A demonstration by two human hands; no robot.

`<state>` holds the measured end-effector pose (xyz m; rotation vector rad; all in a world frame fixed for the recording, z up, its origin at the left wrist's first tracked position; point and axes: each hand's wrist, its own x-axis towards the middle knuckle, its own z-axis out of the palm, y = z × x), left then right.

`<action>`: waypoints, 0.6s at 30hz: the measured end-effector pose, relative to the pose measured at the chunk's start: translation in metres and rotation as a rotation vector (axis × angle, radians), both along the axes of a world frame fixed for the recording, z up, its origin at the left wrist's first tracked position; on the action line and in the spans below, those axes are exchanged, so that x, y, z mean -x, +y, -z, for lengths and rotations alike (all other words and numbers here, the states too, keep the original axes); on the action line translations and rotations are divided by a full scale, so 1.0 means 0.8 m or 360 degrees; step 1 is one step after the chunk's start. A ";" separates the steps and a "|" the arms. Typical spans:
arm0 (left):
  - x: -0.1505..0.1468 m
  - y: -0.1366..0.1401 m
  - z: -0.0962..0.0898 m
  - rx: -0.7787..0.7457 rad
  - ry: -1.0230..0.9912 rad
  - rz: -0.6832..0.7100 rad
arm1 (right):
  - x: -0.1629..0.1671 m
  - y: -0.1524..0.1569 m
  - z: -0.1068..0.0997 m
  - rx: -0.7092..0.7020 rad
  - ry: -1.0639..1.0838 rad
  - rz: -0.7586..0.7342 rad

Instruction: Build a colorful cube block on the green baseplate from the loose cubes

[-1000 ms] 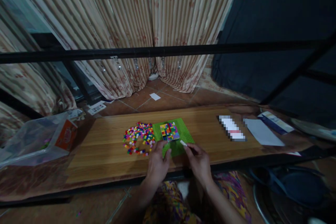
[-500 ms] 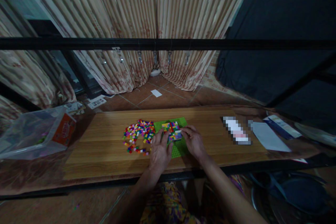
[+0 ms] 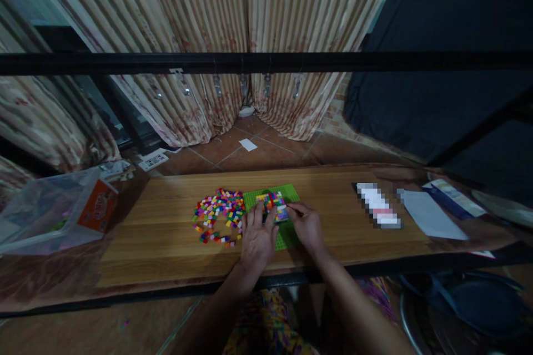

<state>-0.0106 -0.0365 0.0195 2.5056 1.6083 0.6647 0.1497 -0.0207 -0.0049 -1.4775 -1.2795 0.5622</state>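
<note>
A green studded baseplate (image 3: 287, 241) lies on the wooden board, with a patch of multicoloured toy bricks (image 3: 278, 199) built up on its middle. My left hand (image 3: 257, 238) rests palm down over the plate's left part, fingers stretched forward and apart, the tips against the near-left side of the built patch. From the right, my right hand (image 3: 308, 228) reaches to the patch's right edge. Its thumb and forefinger are pinched together there; whatever is between them is too small to make out. Left of the plate spreads a pile of loose small bricks (image 3: 217, 206).
The wooden board (image 3: 158, 233) lies across the bench. At the left stands a clear plastic box (image 3: 50, 211) with an orange label. White paper (image 3: 433, 215) and a blurred-out item (image 3: 378, 206) lie at the right. A black bar (image 3: 266, 62) crosses beyond the board.
My left hand has shifted slightly right, its fingers reaching further over the bricks. My right hand stays at the patch's right edge, fingers still pinched. The camera view has tilted slightly.
</note>
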 end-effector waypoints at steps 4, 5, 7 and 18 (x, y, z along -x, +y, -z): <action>-0.001 -0.001 0.001 -0.0026 0.0021 -0.0006 | 0.000 0.004 0.008 0.0137 0.0249 0.0022; -0.001 -0.001 0.001 -0.0033 0.0029 -0.0009 | 0.001 0.006 0.009 0.0175 0.0314 0.0022; -0.001 -0.001 0.001 -0.0052 0.0047 -0.0011 | 0.004 0.009 0.009 0.0237 0.0439 0.0026; -0.003 -0.001 0.003 -0.0143 0.0135 -0.0032 | 0.015 0.015 -0.001 0.0377 0.0489 0.0126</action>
